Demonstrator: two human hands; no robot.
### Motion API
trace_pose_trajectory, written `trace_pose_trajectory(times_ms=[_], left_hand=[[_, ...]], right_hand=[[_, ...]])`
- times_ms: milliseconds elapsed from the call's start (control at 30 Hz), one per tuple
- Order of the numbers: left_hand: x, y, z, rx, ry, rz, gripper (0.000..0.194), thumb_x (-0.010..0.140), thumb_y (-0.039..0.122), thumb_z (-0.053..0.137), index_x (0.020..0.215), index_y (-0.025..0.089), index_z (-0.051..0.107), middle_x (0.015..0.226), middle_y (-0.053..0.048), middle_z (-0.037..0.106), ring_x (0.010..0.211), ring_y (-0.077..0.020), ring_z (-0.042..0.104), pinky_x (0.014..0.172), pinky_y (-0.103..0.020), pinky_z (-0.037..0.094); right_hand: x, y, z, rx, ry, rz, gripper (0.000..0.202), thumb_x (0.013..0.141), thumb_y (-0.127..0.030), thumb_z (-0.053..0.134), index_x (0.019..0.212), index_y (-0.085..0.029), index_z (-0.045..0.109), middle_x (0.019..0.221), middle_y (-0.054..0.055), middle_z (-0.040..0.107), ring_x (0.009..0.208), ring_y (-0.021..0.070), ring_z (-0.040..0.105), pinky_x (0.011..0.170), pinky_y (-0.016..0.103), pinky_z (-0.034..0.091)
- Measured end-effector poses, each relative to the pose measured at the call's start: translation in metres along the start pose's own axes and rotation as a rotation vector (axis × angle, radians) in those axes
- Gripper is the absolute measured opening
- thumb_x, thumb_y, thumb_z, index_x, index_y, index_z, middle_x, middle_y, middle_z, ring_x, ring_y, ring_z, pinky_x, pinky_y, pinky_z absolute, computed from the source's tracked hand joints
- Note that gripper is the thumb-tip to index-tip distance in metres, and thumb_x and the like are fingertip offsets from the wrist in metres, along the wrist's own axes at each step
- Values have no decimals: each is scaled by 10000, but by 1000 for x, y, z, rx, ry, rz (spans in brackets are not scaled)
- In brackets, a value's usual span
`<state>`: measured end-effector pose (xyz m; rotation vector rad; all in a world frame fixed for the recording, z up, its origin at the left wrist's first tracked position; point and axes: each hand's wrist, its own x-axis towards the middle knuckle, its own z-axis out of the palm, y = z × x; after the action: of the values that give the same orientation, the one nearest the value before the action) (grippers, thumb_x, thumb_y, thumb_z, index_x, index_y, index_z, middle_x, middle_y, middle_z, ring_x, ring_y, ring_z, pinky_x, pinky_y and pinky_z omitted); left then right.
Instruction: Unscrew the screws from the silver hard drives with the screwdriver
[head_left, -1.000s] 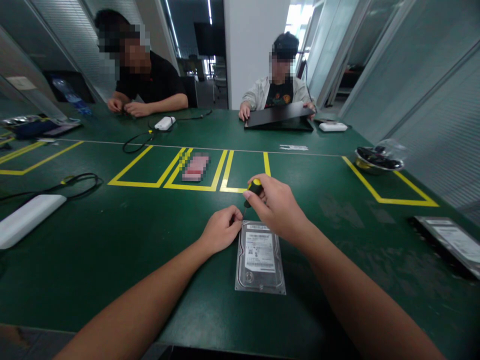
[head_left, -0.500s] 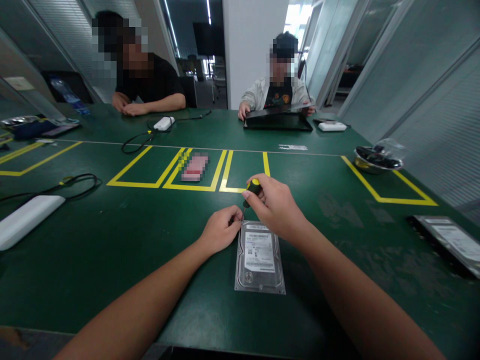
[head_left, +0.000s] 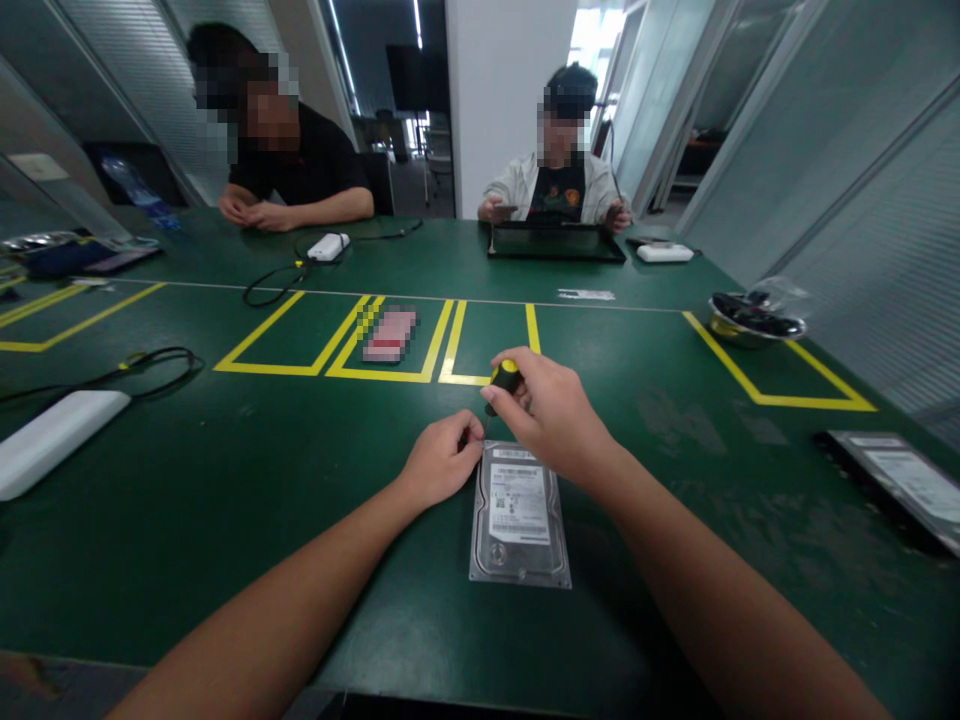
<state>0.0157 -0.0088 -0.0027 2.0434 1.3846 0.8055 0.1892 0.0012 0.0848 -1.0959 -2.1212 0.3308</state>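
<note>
A silver hard drive (head_left: 519,515) with a white label lies flat on the green table in front of me. My right hand (head_left: 551,405) grips a yellow and black screwdriver (head_left: 507,376), its shaft pointing down at the drive's far left corner. At that same corner my left hand (head_left: 442,458) is closed, fingertips pressed together beside the screwdriver's tip. Whatever those fingertips hold, if anything, is hidden.
Yellow tape (head_left: 397,377) marks areas on the table (head_left: 337,610). A pink object (head_left: 390,335) lies inside one. A second drive (head_left: 911,485) and a bowl of dark items (head_left: 757,322) are at right, a white device (head_left: 60,440) at left. Two people sit opposite.
The screwdriver handle and my right hand have shifted very slightly left. Across the table, the person at right has moved the dark panel away from the black tray. My left hand stays in place.
</note>
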Motion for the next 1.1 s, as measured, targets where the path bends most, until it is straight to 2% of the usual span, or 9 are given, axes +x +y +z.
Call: trace_pose_trajectory(times_ms=[200, 333, 467, 633, 933, 1100], left_hand=[[0, 1, -1, 1, -6, -16, 62, 806, 145, 498, 780, 195, 523, 740, 21, 592, 683, -155, 535, 634, -266, 359], [0, 0, 0, 3, -3, -13, 67, 811, 138, 505, 779, 194, 525, 733, 27, 589, 678, -151, 537, 636, -269, 359], [0, -1, 1, 13, 2, -5, 73, 814, 137, 501, 770, 192, 523, 731, 25, 593, 685, -152, 541, 638, -269, 357], [0, -1, 1, 13, -5, -18, 85, 819, 142, 503, 760, 190, 538, 748, 13, 615, 704, -159, 555, 635, -267, 361], [0, -5, 3, 4, -20, -33, 63, 827, 168, 499, 781, 192, 534, 707, 24, 587, 668, -155, 540, 629, -265, 360], [0, -7, 4, -5, -25, -34, 53, 815, 164, 498, 808, 194, 542, 730, 23, 598, 673, -154, 543, 637, -269, 362]], right_hand=[[-2, 0, -2, 55, -5, 7, 303, 867, -280, 606, 1133, -192, 491, 840, 9, 633, 662, 134, 562, 653, 268, 421], [-2, -2, -3, 12, 7, -57, 245, 886, -259, 597, 1109, -175, 541, 866, 21, 647, 678, 134, 563, 673, 274, 428], [0, -4, -5, -5, 98, -155, 184, 931, -271, 556, 1064, -156, 609, 932, 56, 650, 756, 151, 560, 737, 299, 439], [-1, -6, -7, 6, 161, -161, 158, 926, -272, 574, 987, -154, 659, 900, 65, 623, 789, 162, 552, 706, 296, 441], [-1, -6, -5, 20, 206, -226, 147, 886, -199, 624, 1007, -119, 653, 836, 36, 631, 732, 137, 556, 689, 274, 446], [-2, -5, -5, 18, 200, -230, 84, 885, -205, 636, 946, -146, 636, 832, 13, 652, 686, 114, 559, 658, 250, 443]])
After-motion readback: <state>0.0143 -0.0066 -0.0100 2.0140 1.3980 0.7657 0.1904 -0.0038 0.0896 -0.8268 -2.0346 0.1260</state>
